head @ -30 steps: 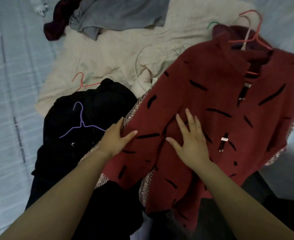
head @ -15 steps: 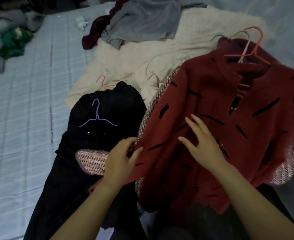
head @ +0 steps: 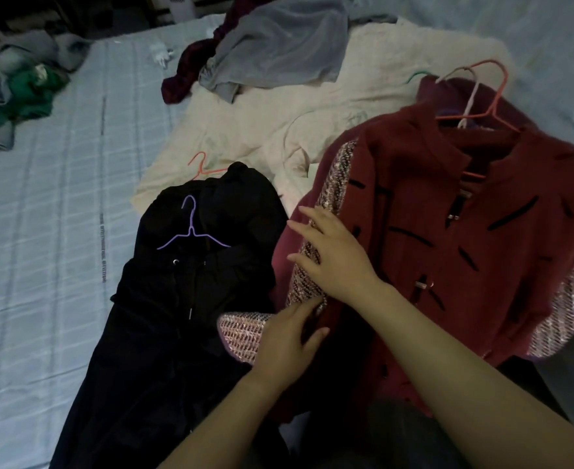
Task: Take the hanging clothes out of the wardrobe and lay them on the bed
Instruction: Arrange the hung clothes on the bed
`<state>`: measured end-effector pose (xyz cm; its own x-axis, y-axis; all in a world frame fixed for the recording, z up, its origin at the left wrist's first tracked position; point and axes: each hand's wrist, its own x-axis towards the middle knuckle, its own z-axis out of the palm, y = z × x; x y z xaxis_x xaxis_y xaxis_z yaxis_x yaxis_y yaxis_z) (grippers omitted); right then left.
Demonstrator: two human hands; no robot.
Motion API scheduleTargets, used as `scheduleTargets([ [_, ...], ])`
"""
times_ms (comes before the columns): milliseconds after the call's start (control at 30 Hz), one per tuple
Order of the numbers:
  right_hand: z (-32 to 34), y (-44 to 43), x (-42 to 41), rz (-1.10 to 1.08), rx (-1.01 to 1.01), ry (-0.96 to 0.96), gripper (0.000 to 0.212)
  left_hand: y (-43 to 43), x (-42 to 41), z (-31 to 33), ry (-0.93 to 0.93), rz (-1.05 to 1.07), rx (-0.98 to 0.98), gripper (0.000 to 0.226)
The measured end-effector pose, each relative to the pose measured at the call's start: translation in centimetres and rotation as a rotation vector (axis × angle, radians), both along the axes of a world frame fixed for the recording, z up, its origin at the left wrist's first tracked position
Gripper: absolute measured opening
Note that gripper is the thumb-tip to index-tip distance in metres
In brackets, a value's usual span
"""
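A dark red jacket (head: 448,238) with black dashes and pink tweed trim lies on the bed (head: 42,231), still on an orange hanger (head: 481,110). My right hand (head: 333,258) lies flat with straight fingers on its tweed left edge. My left hand (head: 289,340) rests just below, fingers extended onto the folded-out tweed sleeve (head: 241,330). To the left lies a black hooded coat (head: 190,299) with a purple hanger (head: 190,228) on top.
A cream garment (head: 278,130) with an orange hanger (head: 204,165) is spread behind. A grey garment (head: 278,49) and a maroon one (head: 184,79) lie at the back. Green and grey clothes (head: 18,93) are heaped at the far left.
My right hand has slid left from the jacket's front to its tweed edge. My left hand has moved lower, onto the folded sleeve. The view has tilted up, showing more of the bed.
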<state>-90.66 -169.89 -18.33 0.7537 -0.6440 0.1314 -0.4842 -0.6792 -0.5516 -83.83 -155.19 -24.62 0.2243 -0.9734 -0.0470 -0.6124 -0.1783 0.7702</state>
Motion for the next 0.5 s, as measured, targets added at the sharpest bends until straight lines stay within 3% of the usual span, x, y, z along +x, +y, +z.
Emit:
scheduleTargets([
  [267,-2.9,-0.4,6.6,0.056,-0.120,0.155,0.049,2.3,12.0,-0.9,0.024,0.086,0.071,0.052],
  [400,-5.3,-0.4,10.1,0.051,-0.183,0.257,0.049,0.9,20.5,-3.3,-0.070,0.103,0.154,0.056],
  [500,-7.9,-0.2,13.1,0.078,-0.072,0.258,0.052,-0.8,27.1,-6.4,-0.106,0.128,0.249,0.046],
])
